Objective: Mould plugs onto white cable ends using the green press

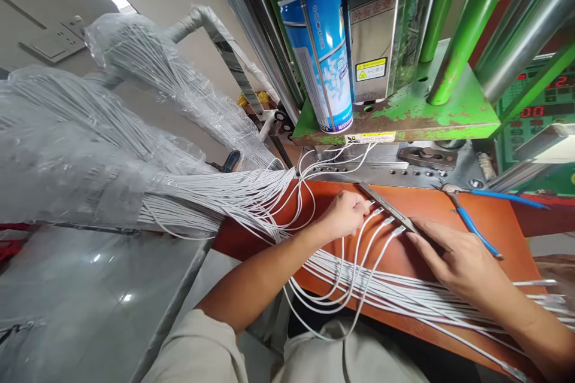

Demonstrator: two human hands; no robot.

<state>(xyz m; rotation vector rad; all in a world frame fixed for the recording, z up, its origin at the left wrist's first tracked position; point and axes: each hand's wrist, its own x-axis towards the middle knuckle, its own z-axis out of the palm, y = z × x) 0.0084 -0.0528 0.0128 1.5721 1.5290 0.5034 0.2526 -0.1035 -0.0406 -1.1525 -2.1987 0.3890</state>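
Observation:
A narrow dark metal bar (pixel 381 204) lies slantwise over the orange work surface (pixel 489 221). Several white cables (pixel 359 242) with small metal-tipped connectors (pixel 387 221) are lined up along its near edge. My left hand (pixel 347 213) pinches the connector end of one cable at the bar's far-left part. At the other end, my right hand (pixel 462 260) grips the bar between thumb and fingers. Its palm is turned down, and the bar's right tip is hidden beneath it. More white cables (pixel 404 293) run in a loose bundle below both hands.
Blue-handled pliers (pixel 469 221) lie right of the bar. Behind stands a green press (pixel 458 114) with a blue spray can (pixel 321 48) on its plate; several cables run under it. Plastic-wrapped cable bundles (pixel 179 84) fill the left. A control panel (pixel 534 108) is at right.

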